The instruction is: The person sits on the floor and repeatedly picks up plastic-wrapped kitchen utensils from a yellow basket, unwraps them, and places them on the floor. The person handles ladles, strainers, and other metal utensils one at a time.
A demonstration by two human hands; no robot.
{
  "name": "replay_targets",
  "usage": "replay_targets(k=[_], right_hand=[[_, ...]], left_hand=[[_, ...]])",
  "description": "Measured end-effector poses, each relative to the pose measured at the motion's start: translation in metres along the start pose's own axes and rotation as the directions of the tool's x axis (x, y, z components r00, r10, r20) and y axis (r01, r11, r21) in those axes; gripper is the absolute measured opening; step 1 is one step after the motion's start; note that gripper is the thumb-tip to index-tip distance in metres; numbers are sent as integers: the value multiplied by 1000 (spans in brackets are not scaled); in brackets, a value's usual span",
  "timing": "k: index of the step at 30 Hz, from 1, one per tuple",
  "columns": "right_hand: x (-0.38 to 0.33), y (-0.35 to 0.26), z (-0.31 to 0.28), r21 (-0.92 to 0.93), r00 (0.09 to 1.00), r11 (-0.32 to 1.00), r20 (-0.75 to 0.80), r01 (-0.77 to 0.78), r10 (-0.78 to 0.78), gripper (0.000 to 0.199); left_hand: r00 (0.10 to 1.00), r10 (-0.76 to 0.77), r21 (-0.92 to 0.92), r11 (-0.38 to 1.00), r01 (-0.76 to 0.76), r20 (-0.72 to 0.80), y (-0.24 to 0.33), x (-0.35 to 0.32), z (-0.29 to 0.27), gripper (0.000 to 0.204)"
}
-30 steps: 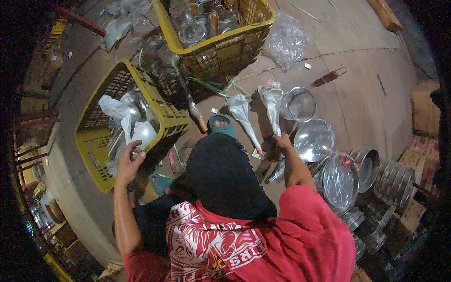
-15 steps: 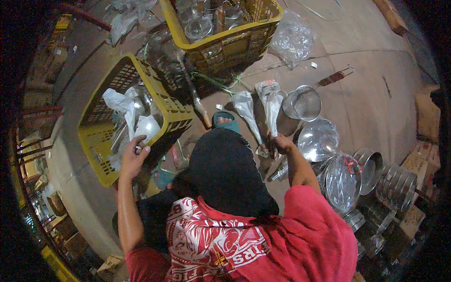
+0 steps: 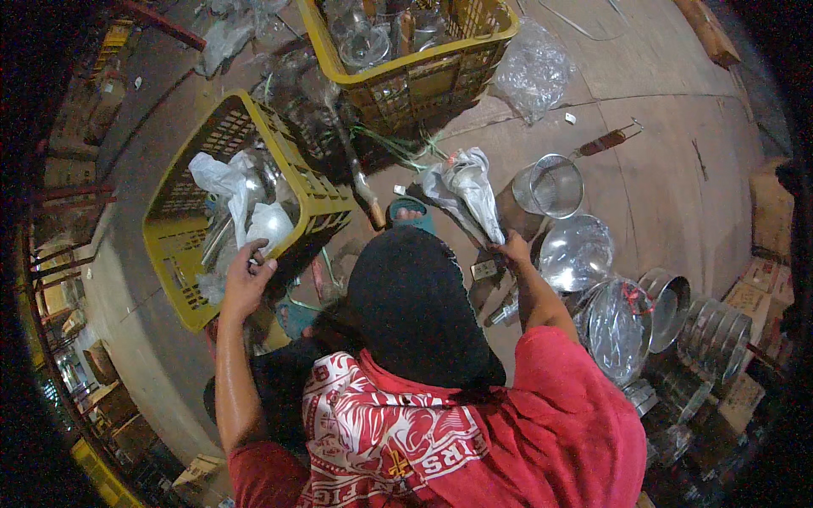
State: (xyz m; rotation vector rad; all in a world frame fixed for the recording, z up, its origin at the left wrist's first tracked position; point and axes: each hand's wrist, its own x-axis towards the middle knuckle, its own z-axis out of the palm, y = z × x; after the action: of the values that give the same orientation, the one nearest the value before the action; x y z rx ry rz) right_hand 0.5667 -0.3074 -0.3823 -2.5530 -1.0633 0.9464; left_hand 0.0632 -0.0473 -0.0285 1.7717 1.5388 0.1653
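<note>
My left hand (image 3: 246,278) is curled over the near rim of the tilted yellow plastic basket (image 3: 188,317). Beside its fingertips, inside that basket, lie crumpled white plastic (image 3: 271,224) and shiny metal utensils (image 3: 254,184). My right hand (image 3: 513,249) is closed around the narrow end of a long-handled utensil in white plastic wrap (image 3: 471,182); the wide end points away from me. Under and left of it is a second wrapped utensil (image 3: 434,188), partly hidden. The wrapping conceals the exact kind of both. A small white tag (image 3: 483,270) is next to my right hand.
Farther off stands another yellow basket (image 3: 423,61) holding clear-wrapped metalware. Right of my hand lie a mesh strainer basket (image 3: 549,186) with a brown handle (image 3: 601,144), a round metal bowl (image 3: 576,252) and stacked metal sieves (image 3: 713,337). Clear plastic (image 3: 535,72) lies beyond; a wooden-tipped stick (image 3: 364,190) is between the baskets.
My right hand has brought the wrapped utensil leftward, so it now overlaps the second wrapped one. My left hand stays at the basket's rim. The view has shifted slightly.
</note>
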Motion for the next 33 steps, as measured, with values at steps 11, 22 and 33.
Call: replay_targets(k=[11, 22, 33], right_hand=[[-27, -12, -27, -94, 964, 990, -236, 102, -122, 43], [-64, -66, -10, -326, 928, 884, -50, 334, -369, 35], [4, -50, -16, -42, 900, 996, 433, 79, -53, 33]], left_hand=[[997, 65, 93, 994, -61, -42, 0, 6, 4, 44], [998, 16, 105, 994, -10, -64, 4, 7, 6, 42], [993, 89, 170, 983, -75, -74, -4, 9, 7, 42]])
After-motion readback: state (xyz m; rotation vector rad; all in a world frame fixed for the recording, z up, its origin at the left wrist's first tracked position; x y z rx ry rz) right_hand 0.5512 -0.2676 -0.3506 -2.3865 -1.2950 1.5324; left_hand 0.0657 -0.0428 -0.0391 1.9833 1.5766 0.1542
